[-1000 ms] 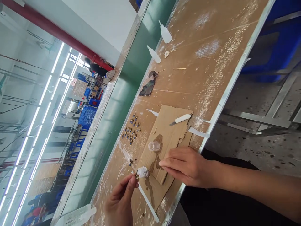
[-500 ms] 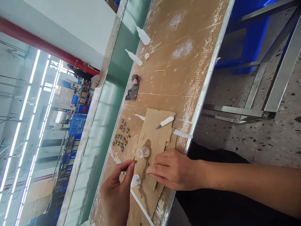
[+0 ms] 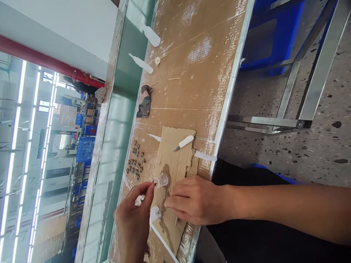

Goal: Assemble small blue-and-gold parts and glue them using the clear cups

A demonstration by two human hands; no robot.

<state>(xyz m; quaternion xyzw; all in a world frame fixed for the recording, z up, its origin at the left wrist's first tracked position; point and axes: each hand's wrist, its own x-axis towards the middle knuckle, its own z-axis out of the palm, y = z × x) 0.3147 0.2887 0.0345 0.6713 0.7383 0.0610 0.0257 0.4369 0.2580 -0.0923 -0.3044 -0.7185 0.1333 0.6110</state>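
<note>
My left hand (image 3: 134, 223) pinches a tiny brass-coloured part between thumb and forefinger and holds it at the mouth of a small clear cup (image 3: 161, 180) lying on a stained cardboard sheet (image 3: 175, 164). A second clear cup (image 3: 155, 213) lies just below the left fingers. My right hand (image 3: 194, 200) rests flat on the cardboard beside the cups, fingers together and stretched out, holding nothing. A cluster of several small blue-and-brass parts (image 3: 135, 163) sits on the bench left of the cardboard.
A white-handled knife (image 3: 184, 142) lies on the cardboard's far edge. Farther along the wooden bench (image 3: 197, 73) are a crumpled rag (image 3: 144, 102), two white squeeze bottles (image 3: 142, 64) and thin sticks. A green conveyor (image 3: 117, 120) runs on the left; a blue crate (image 3: 268, 33) stands under a metal frame.
My left hand has carried the tiny part up from the nearer cup to the farther clear cup. The right hand has stayed on the cardboard. The camera has swung.
</note>
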